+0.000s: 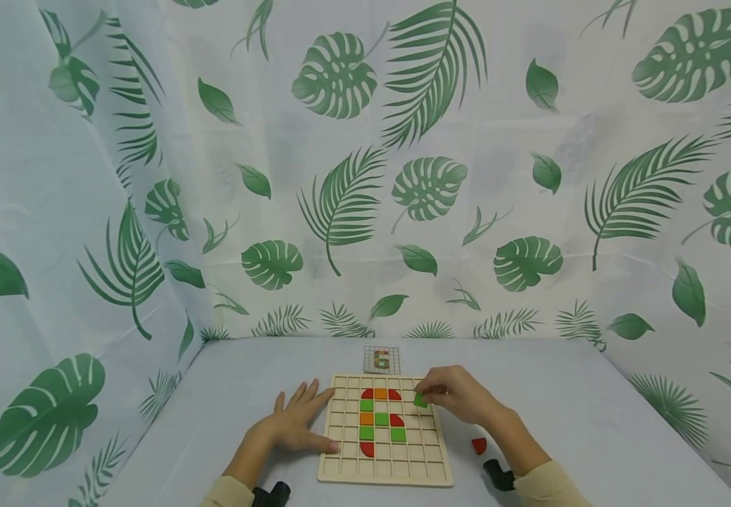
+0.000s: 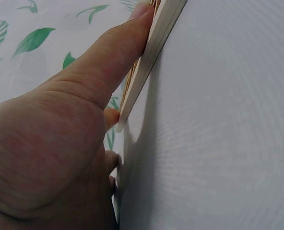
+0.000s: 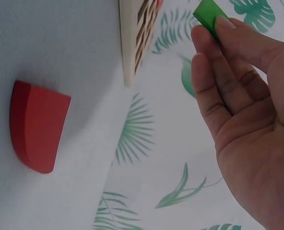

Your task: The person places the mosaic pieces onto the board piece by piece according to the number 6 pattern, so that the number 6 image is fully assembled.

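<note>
A wooden grid board (image 1: 415, 470) lies on the table with several red, orange and green blocks set in its cells. My left hand (image 1: 294, 424) is spread flat at the board's left side, its thumb and index finger resting on the edge. In the left wrist view the thumb (image 2: 103, 60) lies against the board's rim. Over the right part of the board, my right hand (image 1: 463, 396) pinches a green block (image 3: 210, 14) between thumb and fingers. Right of the board, a loose red block (image 1: 479, 445) with one rounded corner lies on the table.
Behind the board lies a small pattern card (image 1: 368, 360) with a gridded coloured figure. White table cover (image 1: 245, 366) surrounds the board. A leaf-printed curtain (image 1: 365, 211) hangs at the back and sides. Black wrist devices (image 1: 498, 476) sit by both wrists.
</note>
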